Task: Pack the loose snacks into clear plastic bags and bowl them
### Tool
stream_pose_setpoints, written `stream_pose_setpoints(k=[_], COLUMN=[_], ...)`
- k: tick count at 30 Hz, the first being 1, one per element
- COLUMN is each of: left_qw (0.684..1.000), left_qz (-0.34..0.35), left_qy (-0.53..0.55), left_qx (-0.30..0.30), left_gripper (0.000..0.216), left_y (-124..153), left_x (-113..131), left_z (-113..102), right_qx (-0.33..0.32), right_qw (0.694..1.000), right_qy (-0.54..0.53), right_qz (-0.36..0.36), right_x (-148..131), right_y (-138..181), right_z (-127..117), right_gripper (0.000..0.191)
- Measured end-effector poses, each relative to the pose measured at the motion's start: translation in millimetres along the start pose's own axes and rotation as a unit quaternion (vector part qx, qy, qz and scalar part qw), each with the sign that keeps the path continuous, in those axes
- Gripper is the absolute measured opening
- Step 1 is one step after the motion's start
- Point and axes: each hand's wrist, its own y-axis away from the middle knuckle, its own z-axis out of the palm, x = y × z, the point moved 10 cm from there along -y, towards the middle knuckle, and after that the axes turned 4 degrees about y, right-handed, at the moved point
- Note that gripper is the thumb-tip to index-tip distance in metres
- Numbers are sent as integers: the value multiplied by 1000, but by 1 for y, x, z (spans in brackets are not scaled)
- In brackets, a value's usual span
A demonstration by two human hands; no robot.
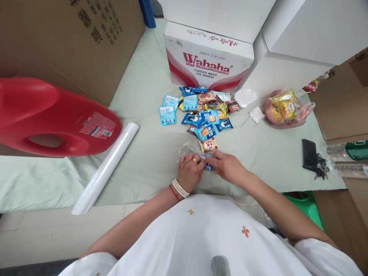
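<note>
Close together near the table's front edge, both my hands work at a clear plastic bag (186, 148). My left hand (189, 170), with a ring and bracelets, is closed on the bag's left side. The fingers of my right hand (228, 165) pinch its right side. Something small and blue (208, 166) shows between them, mostly hidden by the fingers. Just beyond lies a cream snack packet (209, 145). Behind it is a loose pile of small wrapped snacks (205, 115) in blue, yellow and brown, with light blue packets (167, 115) at its left.
A Wahaba-lettered water carton (209, 57) stands behind the pile. To the left are a red plastic jug (57, 119) and a white film roll (106, 168). A pink bowl of snacks (276, 115), keys (322, 168) and plastic bottles (347, 151) lie right.
</note>
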Motion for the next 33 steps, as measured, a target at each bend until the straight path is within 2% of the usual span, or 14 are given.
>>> stream_pose_setpoints(k=[5, 7, 9, 11, 13, 16, 19, 21, 25, 28, 32, 33], left_qw=[993, 983, 964, 935, 925, 956, 970, 967, 954, 953, 966, 971], left_qz=[-3, -32, -126, -236, -290, -269, -233, -228, -195, -129, -7, 17], left_qy=[107, 170, 200, 183, 142, 75, 65, 112, 230, 271, 252, 229], left_qx=[42, 62, 123, 193, 198, 90, 12, -1, -2, -30, -54, -64], left_gripper=[26, 25, 24, 28, 39, 48, 22, 11, 20, 20, 46, 53], left_y=[17, 23, 28, 31, 22, -3, -7, 0, 6, 2, 5, 8], left_x=[-17, -34, -65, -94, -103, -91, -79, -75, -49, -14, 25, 30], left_z=[-4, -9, -21, -35, -39, -28, -26, -31, -34, -13, 12, 16], right_qx=[-21, -31, -35, -33, -28, -10, 18, 29, 53, 71, 102, 127], right_qw=[999, 999, 999, 999, 999, 1000, 999, 997, 989, 981, 963, 955], right_qy=[14, 10, 7, 2, -1, -9, -42, -72, -136, -183, -241, -260], right_qz=[-21, -27, -25, -19, -15, -12, -8, -8, -18, -8, -67, -59], right_x=[-11, -12, -12, -13, -15, -15, -12, -10, -11, -7, -6, 1], right_y=[20, 21, 20, 19, 18, 19, 19, 19, 14, 16, 36, 43], right_z=[40, 48, 50, 48, 46, 44, 44, 45, 43, 37, 23, 18], right_gripper=[58, 57, 54, 52, 51, 51, 47, 44, 37, 35, 30, 31])
